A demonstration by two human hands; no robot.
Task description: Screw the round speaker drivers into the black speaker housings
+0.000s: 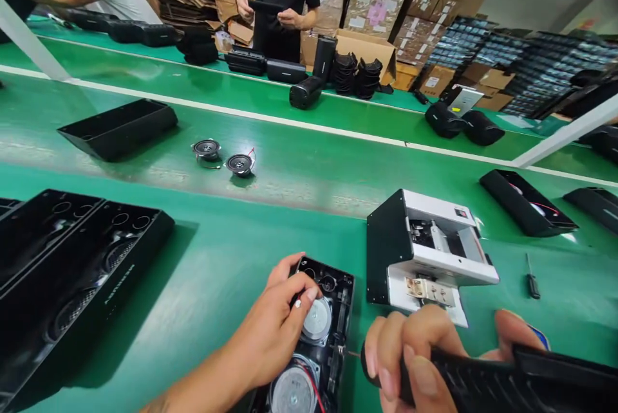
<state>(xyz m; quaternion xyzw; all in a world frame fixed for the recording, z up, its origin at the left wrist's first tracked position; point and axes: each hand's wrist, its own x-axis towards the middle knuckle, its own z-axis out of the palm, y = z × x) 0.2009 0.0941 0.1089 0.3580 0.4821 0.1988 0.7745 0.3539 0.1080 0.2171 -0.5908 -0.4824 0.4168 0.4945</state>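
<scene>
My left hand (277, 320) reaches over a black speaker housing (346, 297) lying open-side up in front of me. Its thumb and index finger pinch a thin speaker wire (298, 302) with a small white connector, while other fingers lie along the housing's far left edge. Inside the housing sit two round speaker drivers (316, 321) with silver backs; a red wire crosses the nearer one. My right hand (418, 352) is wrapped round a black electric screwdriver (564, 368). Its thin bit points left at the housing's right side, by a screw post; contact at the tip is unclear.
A black-and-white screw feeder (389, 252) stands just beyond my right hand, with a small screwdriver (532, 284) to its right. Open housings (140, 265) lie left; another housing (120, 130) and two loose speakers (240, 165) lie ahead. A person (277, 1) stands across the bench.
</scene>
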